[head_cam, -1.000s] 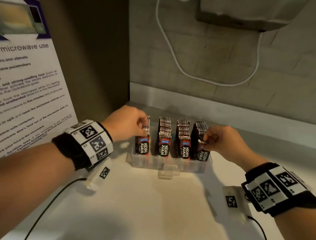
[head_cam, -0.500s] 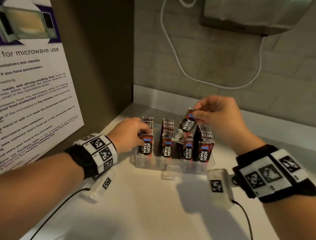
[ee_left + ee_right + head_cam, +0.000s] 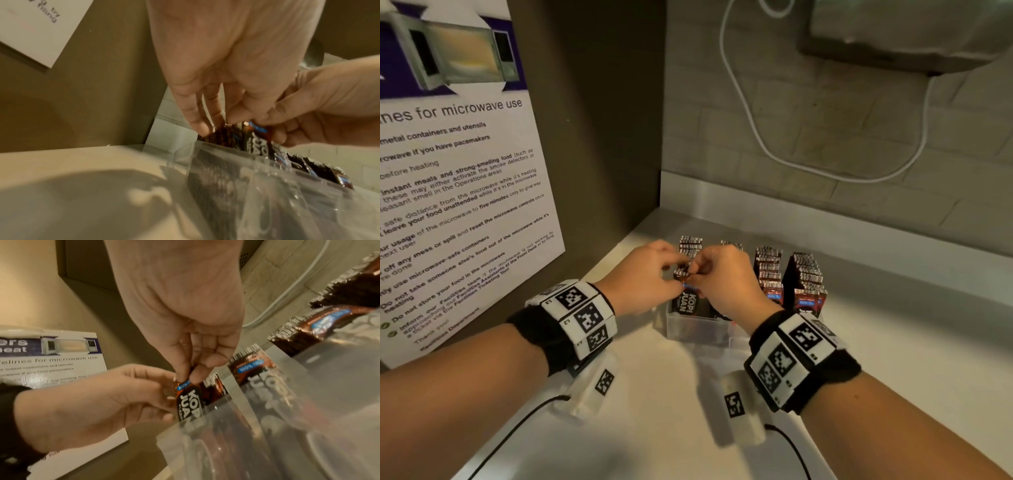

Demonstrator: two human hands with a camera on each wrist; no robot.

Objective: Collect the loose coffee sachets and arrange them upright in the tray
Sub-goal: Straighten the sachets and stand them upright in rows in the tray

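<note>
My right hand (image 3: 185,331) pinches a sachet (image 3: 190,402) over the tray (image 3: 688,329); my left hand (image 3: 643,277) touches sachets at nine o'clock.

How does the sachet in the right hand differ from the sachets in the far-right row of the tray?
The held sachet is pinched at its top by the right hand, with the left hand touching it; the far-right row stands untouched. The held sachet is a single one at the front of the tray's leftmost row; the far-right row is a packed stack. Both appear to share the dark wrapper with a blue band.
</note>
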